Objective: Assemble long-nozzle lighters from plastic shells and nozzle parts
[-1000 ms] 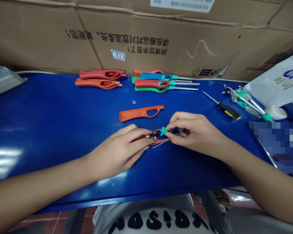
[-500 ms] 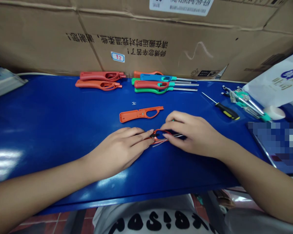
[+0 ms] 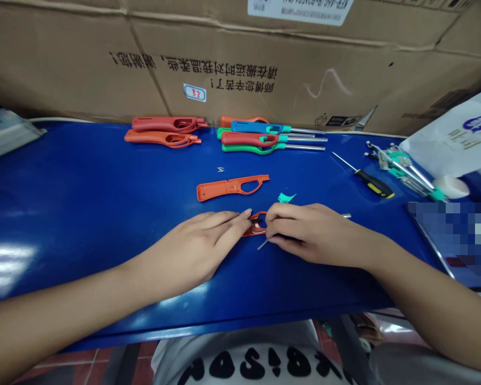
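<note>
Between my hands lies an open orange lighter shell (image 3: 258, 216) with parts inside its looped front. My left hand (image 3: 203, 243) covers the handle end, its fingers closed on it. At the front end my right hand (image 3: 307, 231) pinches with bent fingers and hides what is under them. A metal tube (image 3: 347, 215) sticks out to the right beyond that hand. A thin clear hose (image 3: 263, 245) pokes out below the shell. Just above my right hand rests a green trigger piece (image 3: 286, 198). The other orange shell half (image 3: 214, 190) lies inner side up further back.
Two orange-red lighter bodies (image 3: 164, 125) and several coloured lighters with metal tubes (image 3: 248, 140) lie along the cardboard box (image 3: 84, 69). Tiny pins (image 3: 220, 169) sit mid-table. At right are a screwdriver (image 3: 372, 183), a heap of tube parts (image 3: 409, 168) and a white bag (image 3: 452, 131).
My right hand has closed in over the shell's front end. The metal tube's tip now shows to the right of it, and the green trigger piece has come into sight behind the hand.
</note>
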Action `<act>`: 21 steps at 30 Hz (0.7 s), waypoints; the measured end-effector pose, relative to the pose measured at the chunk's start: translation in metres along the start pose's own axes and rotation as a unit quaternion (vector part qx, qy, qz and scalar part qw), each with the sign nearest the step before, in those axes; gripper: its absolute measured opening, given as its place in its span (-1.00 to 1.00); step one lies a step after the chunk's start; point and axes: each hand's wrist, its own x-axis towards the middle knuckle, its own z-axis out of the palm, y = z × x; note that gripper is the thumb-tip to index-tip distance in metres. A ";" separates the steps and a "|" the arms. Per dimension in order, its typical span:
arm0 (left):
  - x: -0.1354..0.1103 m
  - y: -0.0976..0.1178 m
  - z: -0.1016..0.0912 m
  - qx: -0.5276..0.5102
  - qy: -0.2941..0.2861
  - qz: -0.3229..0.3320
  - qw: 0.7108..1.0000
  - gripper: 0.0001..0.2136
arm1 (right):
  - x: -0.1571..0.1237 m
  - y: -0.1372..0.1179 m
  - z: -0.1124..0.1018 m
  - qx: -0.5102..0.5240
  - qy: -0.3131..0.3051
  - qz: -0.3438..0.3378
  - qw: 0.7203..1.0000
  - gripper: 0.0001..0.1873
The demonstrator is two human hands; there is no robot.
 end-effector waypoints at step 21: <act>-0.003 -0.003 0.002 -0.060 0.044 0.027 0.997 -0.61 | 0.009 -0.003 0.006 0.084 0.044 0.102 0.990 -0.88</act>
